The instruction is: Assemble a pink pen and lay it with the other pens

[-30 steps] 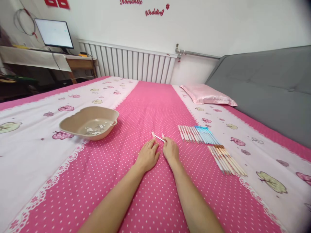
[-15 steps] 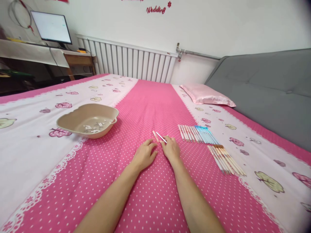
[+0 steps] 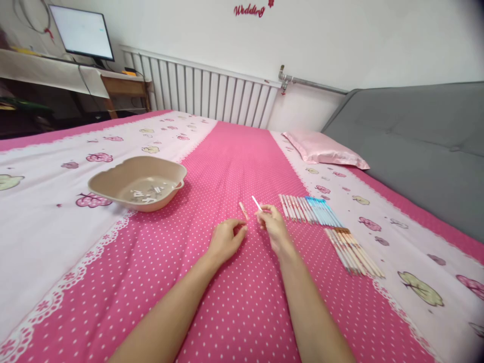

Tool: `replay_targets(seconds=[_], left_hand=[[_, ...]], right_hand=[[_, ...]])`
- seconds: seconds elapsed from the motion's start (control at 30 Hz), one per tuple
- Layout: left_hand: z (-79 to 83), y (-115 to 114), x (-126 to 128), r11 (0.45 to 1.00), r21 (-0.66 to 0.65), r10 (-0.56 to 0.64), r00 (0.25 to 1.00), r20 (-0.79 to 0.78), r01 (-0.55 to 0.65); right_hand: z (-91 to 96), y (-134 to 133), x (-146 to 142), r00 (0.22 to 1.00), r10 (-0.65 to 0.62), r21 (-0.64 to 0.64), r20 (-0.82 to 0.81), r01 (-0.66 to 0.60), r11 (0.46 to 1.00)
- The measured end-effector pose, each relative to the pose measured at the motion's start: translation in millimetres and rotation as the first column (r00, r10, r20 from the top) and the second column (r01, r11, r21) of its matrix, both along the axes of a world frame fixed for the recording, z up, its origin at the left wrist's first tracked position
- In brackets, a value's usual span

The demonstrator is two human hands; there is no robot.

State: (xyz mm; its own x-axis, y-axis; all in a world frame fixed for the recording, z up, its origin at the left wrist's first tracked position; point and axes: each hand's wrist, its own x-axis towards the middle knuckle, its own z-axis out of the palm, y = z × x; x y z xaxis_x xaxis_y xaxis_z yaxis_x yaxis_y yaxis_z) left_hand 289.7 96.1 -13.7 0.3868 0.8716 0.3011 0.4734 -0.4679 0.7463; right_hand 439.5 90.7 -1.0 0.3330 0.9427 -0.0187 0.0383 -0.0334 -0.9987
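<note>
My right hand (image 3: 275, 228) pinches a slim white stick (image 3: 256, 202) between thumb and fingers, its far end pointing up and away over the bed. On the pink dotted sheet just left of it lies a short pale pink pen-like piece (image 3: 243, 209). Close to the near end of that piece, my left hand (image 3: 227, 239) rests on the sheet, thumb and fingers bent and a little apart, with nothing visible between them. Right of my right hand are pens in a row, some pale with pink marks (image 3: 297, 208), some blue (image 3: 323, 210). A second row of cream pens (image 3: 355, 252) lies nearer to me.
A beige basin (image 3: 113, 187) with several small white pieces in it stands on the bed to the left. A pink pillow (image 3: 325, 148) lies by the grey headboard (image 3: 408, 136). Behind are a radiator (image 3: 204, 85) and a desk with a monitor (image 3: 83, 33).
My right hand has lifted and shifted right with the white stick, away from the pale pink piece. My left hand has hardly moved. The view has tilted slightly down.
</note>
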Motion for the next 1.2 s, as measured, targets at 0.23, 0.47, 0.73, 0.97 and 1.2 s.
replay_targets(seconds=[0.23,0.47,0.73,0.97,1.2], left_hand=[[9.7,-4,5,0.864,-0.408,0.027,0.782,0.623,0.295],[7.8,-2,4,0.84,-0.476,0.133,0.752,0.645,0.26],[9.5,0,1,0.858,-0.454,0.139,0.743,0.654,0.24],[10.2,1,1,0.901,-0.381,0.088,0.774,0.628,0.207],[0.9,2,3,0.962,-0.242,0.011,0.862,0.507,0.13]], right_hand=[[19.6,-17,-21,0.85,0.402,0.001,-0.34,-0.427,0.904],[18.9,-17,-20,0.901,0.408,-0.094,-0.15,-0.423,0.901],[20.3,-18,-10,0.9,0.424,-0.064,0.104,-0.419,0.906],[22.8,-18,1,0.896,0.364,0.009,0.253,-0.379,0.926],[37.7,-19,-3,0.991,0.073,0.323,0.109,-0.104,0.941]])
